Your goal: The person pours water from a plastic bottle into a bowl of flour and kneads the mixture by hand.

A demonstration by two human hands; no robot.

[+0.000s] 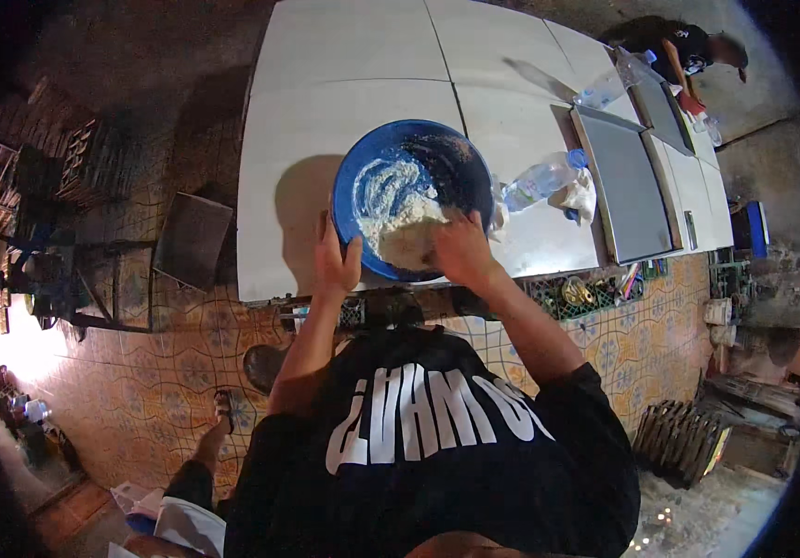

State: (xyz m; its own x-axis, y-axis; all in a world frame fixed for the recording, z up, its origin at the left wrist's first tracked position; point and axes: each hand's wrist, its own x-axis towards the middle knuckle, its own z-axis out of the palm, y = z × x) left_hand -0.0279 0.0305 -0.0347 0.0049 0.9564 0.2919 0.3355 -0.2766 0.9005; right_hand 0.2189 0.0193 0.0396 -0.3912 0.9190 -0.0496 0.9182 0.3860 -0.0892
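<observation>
A deep blue bowl (349, 167) stands on the white tabletop near its front edge. Inside lies a pale, floury mixture (406, 219), smeared up the left wall and heaped lower down. My left hand (337, 260) grips the bowl's near left rim, thumb at the edge and fingers along the outer side. At the near right my right hand (462, 249) reaches over the rim into the bowl, its fingers curled into the mixture. The fingertips are partly hidden there. Just right of the bowl lies a clear plastic bottle (538, 183) with a blue cap.
Beside the bottle is a crumpled pale cloth or bag (580, 197). Grey trays (628, 186) lie farther right, with another clear bottle (602, 90) behind. A person (688, 51) leans at the far right end. Crates (575, 296) with items sit below the table edge.
</observation>
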